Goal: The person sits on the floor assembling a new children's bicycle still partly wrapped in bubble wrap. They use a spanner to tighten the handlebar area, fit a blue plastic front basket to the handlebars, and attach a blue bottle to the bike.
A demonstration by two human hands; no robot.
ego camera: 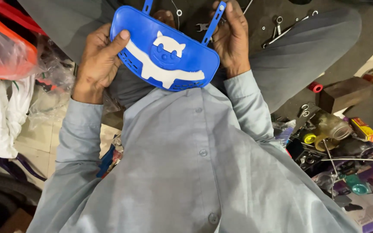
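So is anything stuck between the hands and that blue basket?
No, nothing visible. The left hand grips the blue basket at its side with the thumb on its front, and the right hand holds its strap directly.

Both hands [98, 60] [232, 41] raised, gripping (apparently firmly)

My left hand [98, 64] hides the left end of the blue basket [165, 54], and its fingers sit behind it, out of sight. The left strap [146, 6] runs off the top edge. My right hand [232, 39] covers the lower part of the right strap [214, 19]. My shirt [186, 164] hides my lap. The clutter [342, 146] on the floor at right is too jumbled to sort out.
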